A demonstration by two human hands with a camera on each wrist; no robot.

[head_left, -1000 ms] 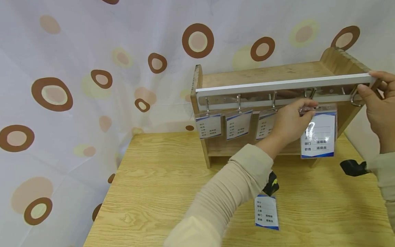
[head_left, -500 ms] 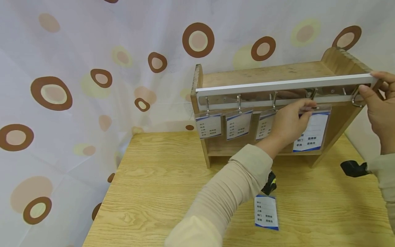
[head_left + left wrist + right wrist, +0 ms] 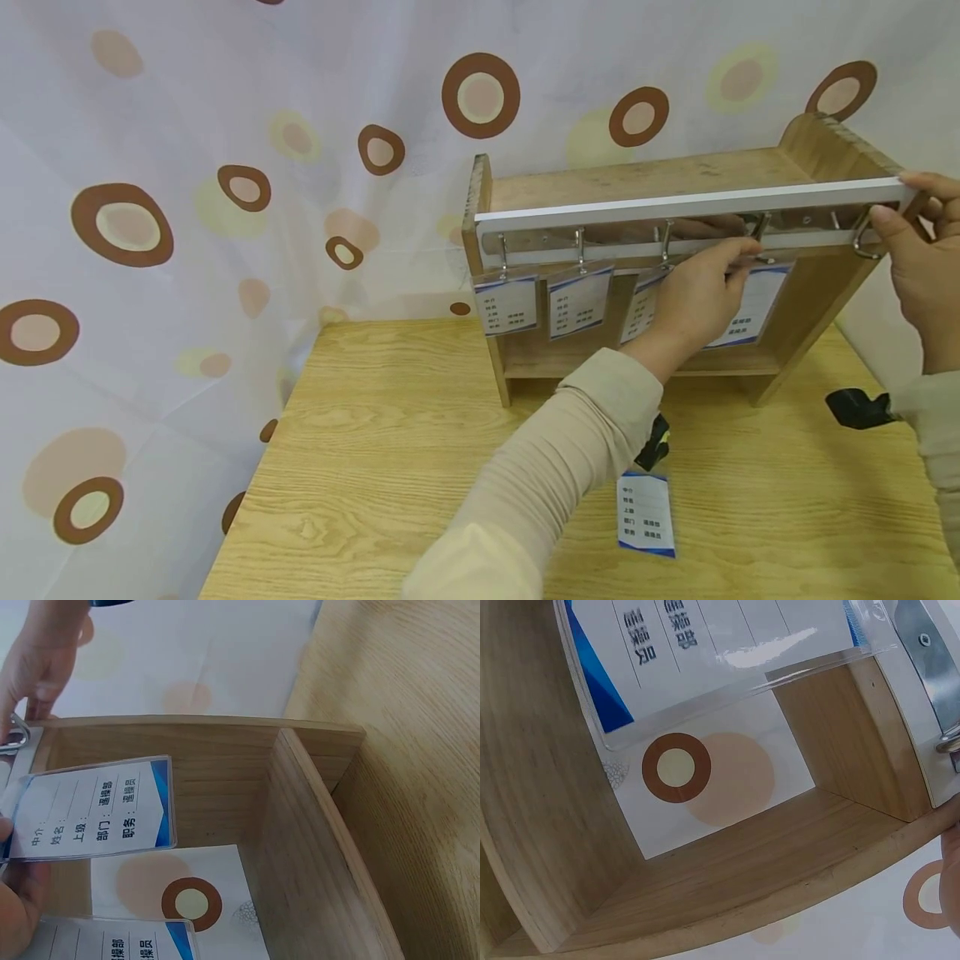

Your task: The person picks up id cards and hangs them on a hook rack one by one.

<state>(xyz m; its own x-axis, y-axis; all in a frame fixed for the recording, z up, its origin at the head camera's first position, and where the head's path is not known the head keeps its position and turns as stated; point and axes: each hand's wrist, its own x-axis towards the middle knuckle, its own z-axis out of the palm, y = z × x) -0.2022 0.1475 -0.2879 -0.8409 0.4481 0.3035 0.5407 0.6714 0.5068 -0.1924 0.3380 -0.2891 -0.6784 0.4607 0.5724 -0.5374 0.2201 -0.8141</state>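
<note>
In the head view my left hand (image 3: 701, 287) pinches the top edge of a clear-sleeved name badge (image 3: 753, 308) at the fourth hook (image 3: 762, 225) of the rail. Whether the badge's slot is over that hook is hidden by the fingers. The left wrist view shows the same badge (image 3: 97, 806) tilted away from the wooden shelf (image 3: 330, 817). My right hand (image 3: 926, 267) grips the right end of the white hook rail (image 3: 690, 204), thumb by the last hook (image 3: 866, 237). Only a sliver of the right hand (image 3: 951, 877) enters the right wrist view.
Several hooks to the left carry hanging badges, among them a left one (image 3: 507, 307) and one beside it (image 3: 581, 302). Another badge (image 3: 646, 514) lies on the wooden table (image 3: 360, 467) near the front. A patterned curtain (image 3: 300, 100) hangs behind.
The left hand has shifted slightly left, and its badge has swung left and back toward the shelf, now partly behind the hand. The right hand keeps its place on the rail end.
</note>
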